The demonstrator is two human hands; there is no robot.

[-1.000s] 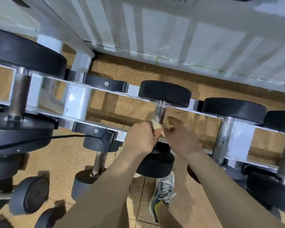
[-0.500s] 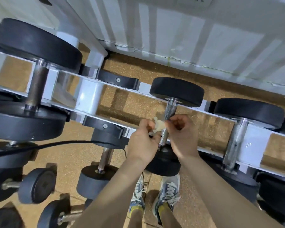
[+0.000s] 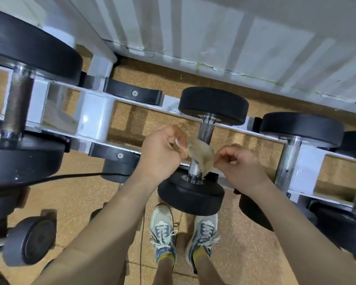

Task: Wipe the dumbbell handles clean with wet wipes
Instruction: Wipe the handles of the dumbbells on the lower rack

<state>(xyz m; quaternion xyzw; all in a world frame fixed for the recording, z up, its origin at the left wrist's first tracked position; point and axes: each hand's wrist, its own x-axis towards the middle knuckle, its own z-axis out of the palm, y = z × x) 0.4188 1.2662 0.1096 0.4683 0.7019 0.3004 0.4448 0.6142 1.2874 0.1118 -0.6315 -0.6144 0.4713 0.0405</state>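
A small black dumbbell (image 3: 213,104) lies across the white rack (image 3: 95,118), its knurled metal handle (image 3: 206,130) running towards me. A dirty, yellowed wet wipe (image 3: 200,154) is stretched across the middle of that handle. My left hand (image 3: 162,151) pinches the wipe's left edge. My right hand (image 3: 237,163) pinches its right edge. The wipe covers the handle's middle; the bare ends show above and below it.
A big dumbbell (image 3: 29,48) with a rusty handle sits at the left of the rack, another (image 3: 300,128) at the right. More dumbbells (image 3: 31,241) lie on the floor at lower left. A black cable (image 3: 74,177) crosses there. My shoes (image 3: 163,229) stand below the rack.
My hands have drawn apart, spreading the wipe out flat over the handle where it was bunched between them. The view has shifted closer.
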